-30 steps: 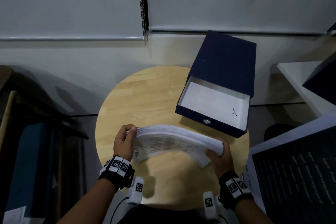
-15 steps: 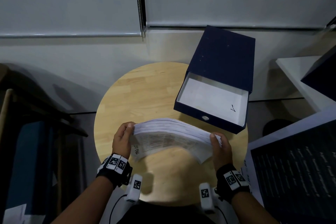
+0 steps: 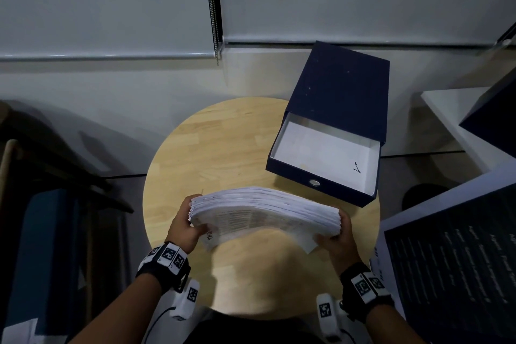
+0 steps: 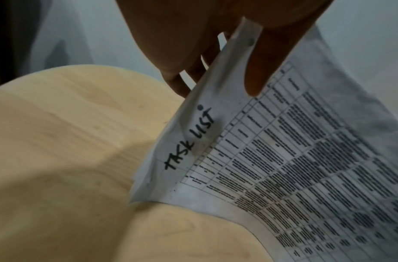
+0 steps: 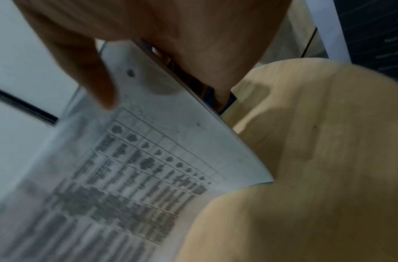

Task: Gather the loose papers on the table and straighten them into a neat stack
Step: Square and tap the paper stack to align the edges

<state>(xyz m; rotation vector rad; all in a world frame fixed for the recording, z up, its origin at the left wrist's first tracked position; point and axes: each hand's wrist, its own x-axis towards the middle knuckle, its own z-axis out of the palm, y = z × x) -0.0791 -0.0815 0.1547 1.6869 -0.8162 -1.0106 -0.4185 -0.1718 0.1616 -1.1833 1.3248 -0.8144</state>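
Observation:
A thick stack of printed papers (image 3: 265, 212) stands on its long edge on the round wooden table (image 3: 223, 148), bowed between both hands. My left hand (image 3: 185, 227) grips its left end, thumb on the near sheet, fingers behind. My right hand (image 3: 339, 234) grips the right end the same way. In the left wrist view the front sheet (image 4: 283, 159) carries a printed table and the handwritten words "TASK LIST", with my thumb (image 4: 258, 70) pressed on it. The right wrist view shows the same stack of papers (image 5: 137, 159), blurred, under my thumb (image 5: 97, 85).
A dark blue drawer box (image 3: 335, 120) lies at the table's back right, its white-lined drawer pulled out toward me. A dark printed board (image 3: 460, 260) leans at the right. A white shelf (image 3: 452, 109) and a dark chair (image 3: 55, 204) flank the table.
The stack's right end has risen slightly and the sheets sit more evenly together. Both hands keep their grip on the ends.

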